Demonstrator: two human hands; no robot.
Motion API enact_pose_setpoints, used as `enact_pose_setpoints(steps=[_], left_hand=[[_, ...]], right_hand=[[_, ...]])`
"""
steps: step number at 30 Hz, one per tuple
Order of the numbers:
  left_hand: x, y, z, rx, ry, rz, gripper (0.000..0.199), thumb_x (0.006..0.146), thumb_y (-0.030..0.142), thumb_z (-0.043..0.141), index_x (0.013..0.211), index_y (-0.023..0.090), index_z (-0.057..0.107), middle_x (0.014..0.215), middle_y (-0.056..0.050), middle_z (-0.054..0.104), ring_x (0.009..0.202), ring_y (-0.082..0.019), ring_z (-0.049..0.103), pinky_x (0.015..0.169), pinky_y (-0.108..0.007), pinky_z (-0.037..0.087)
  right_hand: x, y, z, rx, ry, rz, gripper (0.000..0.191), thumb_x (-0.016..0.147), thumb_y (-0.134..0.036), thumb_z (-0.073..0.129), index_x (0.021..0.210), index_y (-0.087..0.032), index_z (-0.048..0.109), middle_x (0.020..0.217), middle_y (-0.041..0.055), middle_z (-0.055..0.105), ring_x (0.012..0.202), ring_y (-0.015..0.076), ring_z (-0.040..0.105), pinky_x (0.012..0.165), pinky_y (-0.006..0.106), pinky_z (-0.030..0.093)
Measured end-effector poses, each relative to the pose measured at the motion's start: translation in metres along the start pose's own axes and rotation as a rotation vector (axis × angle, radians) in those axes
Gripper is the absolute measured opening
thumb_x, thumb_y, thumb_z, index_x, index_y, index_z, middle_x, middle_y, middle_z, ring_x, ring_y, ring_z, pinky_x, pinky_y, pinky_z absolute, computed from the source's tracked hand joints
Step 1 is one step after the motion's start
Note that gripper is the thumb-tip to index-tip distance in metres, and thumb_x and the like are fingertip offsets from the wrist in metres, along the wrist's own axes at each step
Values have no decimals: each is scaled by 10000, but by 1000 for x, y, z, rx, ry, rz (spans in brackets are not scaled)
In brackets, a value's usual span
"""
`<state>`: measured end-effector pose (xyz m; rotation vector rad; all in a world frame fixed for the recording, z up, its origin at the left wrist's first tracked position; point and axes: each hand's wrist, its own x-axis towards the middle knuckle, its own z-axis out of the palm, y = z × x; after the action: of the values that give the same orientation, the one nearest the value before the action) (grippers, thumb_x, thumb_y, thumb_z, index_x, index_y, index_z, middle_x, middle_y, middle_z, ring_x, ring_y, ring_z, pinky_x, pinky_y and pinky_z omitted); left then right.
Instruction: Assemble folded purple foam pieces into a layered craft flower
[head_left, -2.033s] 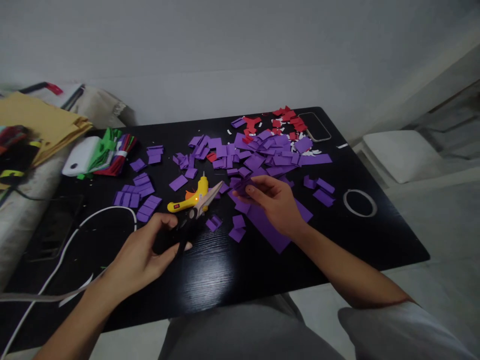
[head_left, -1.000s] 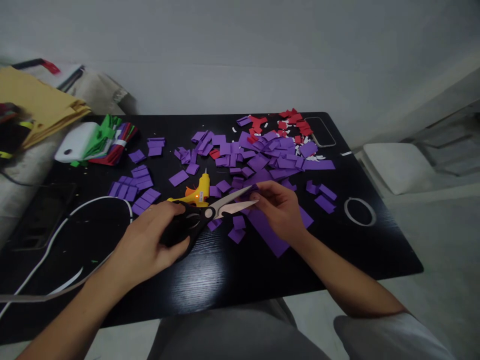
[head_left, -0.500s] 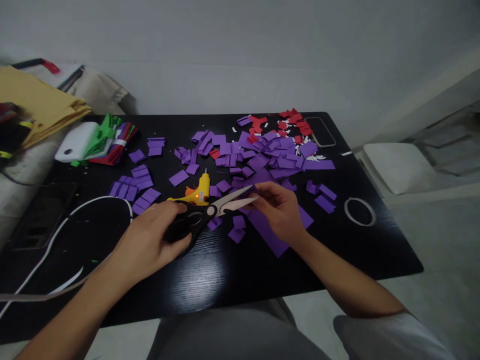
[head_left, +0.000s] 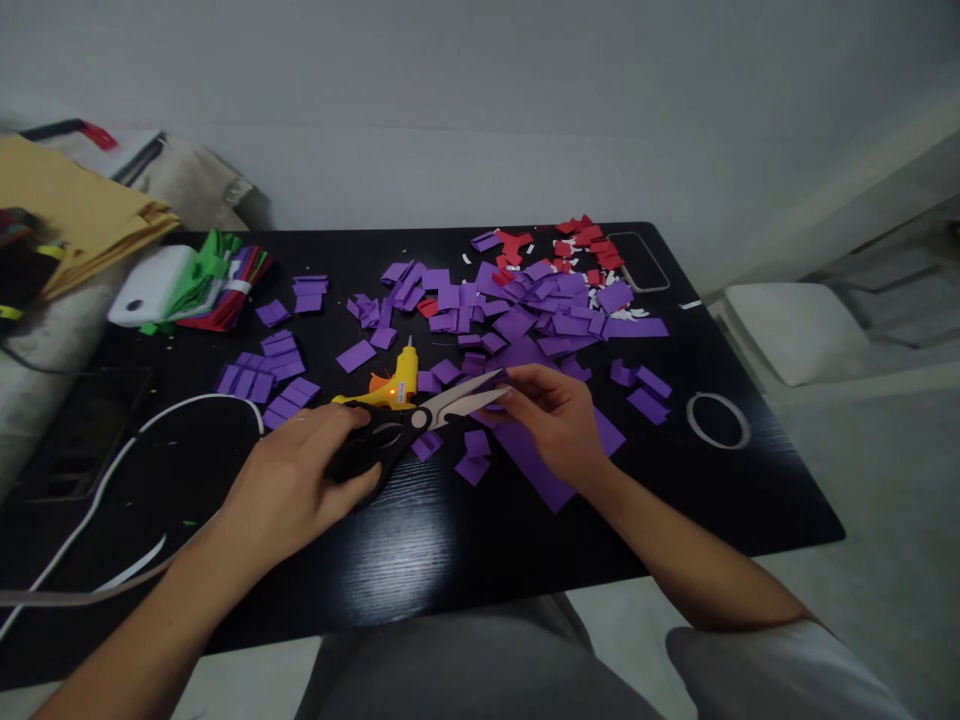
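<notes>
My left hand is closed around the black handles of a pair of scissors, its silver blades pointing right and slightly parted. At the blade tips, my right hand pinches a small piece of purple paper, mostly hidden by the fingers and blades. Below the right hand lies a larger purple sheet on the black table. Just behind the scissors rests a yellow glue gun with a small orange light. Many folded purple paper pieces are heaped beyond my hands.
Red paper scraps lie at the back right, a clear ring at the right. On the left are purple stacks, bundled coloured paper and a white cable. A white stool stands beyond the table.
The scissor blades have closed a little on the purple piece. Both hands otherwise stay almost in place, and the view has shifted very slightly.
</notes>
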<state>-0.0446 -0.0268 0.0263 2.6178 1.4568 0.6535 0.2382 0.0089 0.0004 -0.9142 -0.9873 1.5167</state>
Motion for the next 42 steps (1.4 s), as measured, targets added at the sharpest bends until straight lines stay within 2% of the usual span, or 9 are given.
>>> enact_pose_setpoints(steps=[8,16,25,42], left_hand=[[0,-2,2,-69,-49,-111,249,922,410,609,1083,225,654,973,-71,781,826,-259,763,761,-372,615],[-1,-3,3,-69,-28,-61,231,947,400,613,1092,223,643,941,-77,787,777,-258,764,705,-360,608],[-1,-3,4,-94,-61,-108,207,946,410,603,1020,225,660,861,-42,779,725,-240,755,662,-324,577],[1,-5,11,-108,-103,-120,176,933,390,597,1007,231,620,935,-67,779,773,-246,761,692,-337,585]], right_hand=[[0,1,0,-2,-2,23,227,805,-391,902,934,-232,805,891,8,814,852,193,795,881,439,711],[0,1,2,31,-9,34,223,788,-375,917,922,-234,809,884,2,821,855,187,809,857,396,720],[2,2,1,47,-36,67,239,792,-389,911,920,-219,802,886,7,826,880,198,818,864,393,715],[1,2,2,9,-14,43,226,811,-392,896,932,-222,808,910,19,813,911,210,804,941,468,688]])
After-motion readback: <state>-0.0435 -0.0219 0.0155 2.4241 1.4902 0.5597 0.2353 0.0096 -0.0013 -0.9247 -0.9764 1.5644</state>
